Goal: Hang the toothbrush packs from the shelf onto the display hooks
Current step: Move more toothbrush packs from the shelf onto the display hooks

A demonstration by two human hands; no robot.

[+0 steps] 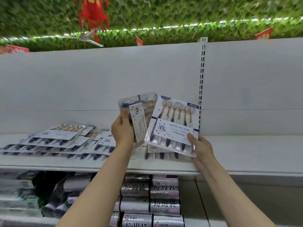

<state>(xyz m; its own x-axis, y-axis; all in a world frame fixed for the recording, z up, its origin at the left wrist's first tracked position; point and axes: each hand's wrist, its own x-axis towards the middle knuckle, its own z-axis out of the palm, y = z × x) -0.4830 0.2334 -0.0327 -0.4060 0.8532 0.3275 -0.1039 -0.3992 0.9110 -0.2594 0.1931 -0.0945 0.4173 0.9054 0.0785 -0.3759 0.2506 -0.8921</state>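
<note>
My left hand [122,131] grips one toothbrush pack [139,112], my right hand [199,147] pinches another pack [173,125], both held up above the shelf [237,154].

Shop aisle under a leafy ceiling

A white back panel [114,79] rose behind a white shelf [246,153], split by a slotted upright [202,82]. Overhead ran green artificial leaves [180,10] with a light strip [164,27], a red ornament [93,15] and small red flags [139,40]. Below the shelf stood silver rolls [150,199] printed with Chinese characters, blurred darker goods to their left.
</note>
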